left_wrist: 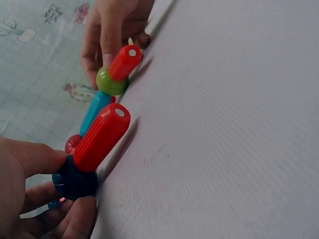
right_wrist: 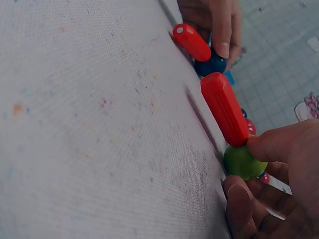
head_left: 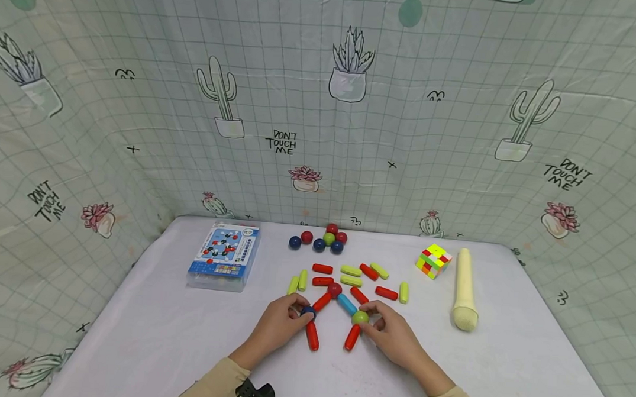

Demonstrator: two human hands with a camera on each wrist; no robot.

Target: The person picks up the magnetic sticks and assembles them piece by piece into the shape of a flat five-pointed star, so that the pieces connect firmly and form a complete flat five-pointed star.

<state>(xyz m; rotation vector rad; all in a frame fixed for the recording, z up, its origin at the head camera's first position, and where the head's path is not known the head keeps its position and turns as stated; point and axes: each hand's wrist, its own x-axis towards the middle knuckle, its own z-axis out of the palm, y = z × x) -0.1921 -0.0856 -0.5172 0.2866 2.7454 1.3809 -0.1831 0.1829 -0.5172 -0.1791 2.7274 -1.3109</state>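
Note:
A linked chain of rods and balls lies on the table, bent at a red ball (head_left: pixel 334 290). From that ball a red rod (head_left: pixel 322 302) runs to a dark blue ball (left_wrist: pixel 75 180), and a light blue rod (head_left: pixel 347 304) runs to a green ball (right_wrist: pixel 243 162). My left hand (head_left: pixel 282 322) pinches the dark blue ball between thumb and fingers. The green ball is pinched by my right hand (head_left: pixel 392 332). Two more red rods, one at the blue ball (head_left: pixel 312 336) and one at the green ball (right_wrist: pixel 225 109), point toward me.
Loose red rods (head_left: pixel 386 293) and yellow-green rods (head_left: pixel 351 280) are scattered beyond the hands. Several loose balls (head_left: pixel 319 245) cluster at the back. A boxed set (head_left: pixel 223 256) stands back left; a puzzle cube (head_left: pixel 433 261) and a pale yellow club-shaped object (head_left: pixel 464 291) lie at right.

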